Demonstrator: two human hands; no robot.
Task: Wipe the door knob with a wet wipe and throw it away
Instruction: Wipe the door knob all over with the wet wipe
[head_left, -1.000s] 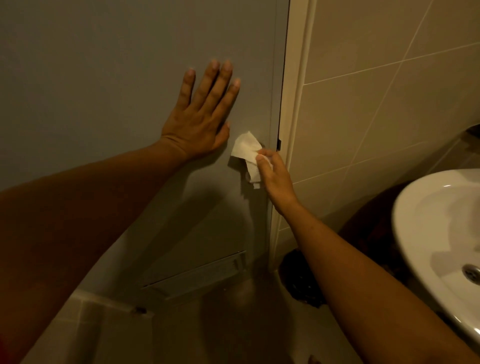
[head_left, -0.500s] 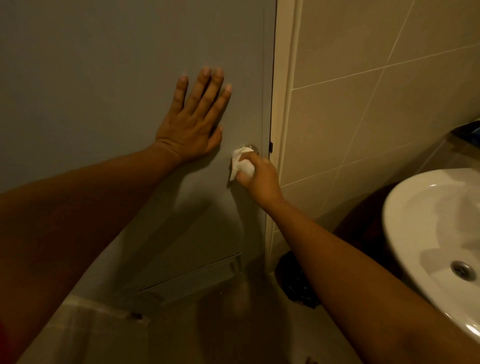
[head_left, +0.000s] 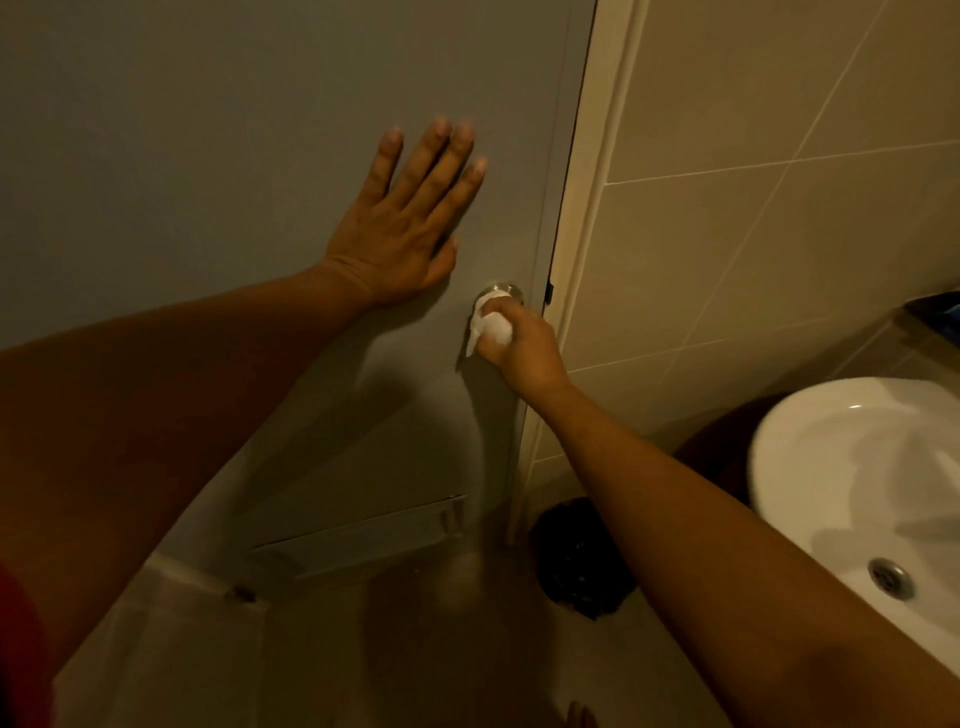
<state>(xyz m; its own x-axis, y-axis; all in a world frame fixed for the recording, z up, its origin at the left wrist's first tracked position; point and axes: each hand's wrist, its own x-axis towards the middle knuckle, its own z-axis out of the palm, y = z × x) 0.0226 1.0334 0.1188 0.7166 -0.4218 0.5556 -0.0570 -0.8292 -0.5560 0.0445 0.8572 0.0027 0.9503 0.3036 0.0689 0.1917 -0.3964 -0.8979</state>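
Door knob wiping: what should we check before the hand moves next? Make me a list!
1. Wet wipe is on the door knob: ok, bunched over its front.
2. Right hand has a grip on the wipe: ok, fingers closed around it.
3. Left hand steadies the door: ok, flat and open against it.
4. Whole knob wiped: cannot tell, the wipe hides most of it.
5. Somewhere to throw the wipe: cannot tell, a dark bag-lined thing sits on the floor by the frame.

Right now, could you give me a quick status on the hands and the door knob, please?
Left hand flat on door, empty. Right hand pressing wet wipe over door knob. Nothing in the way; dark bin below.
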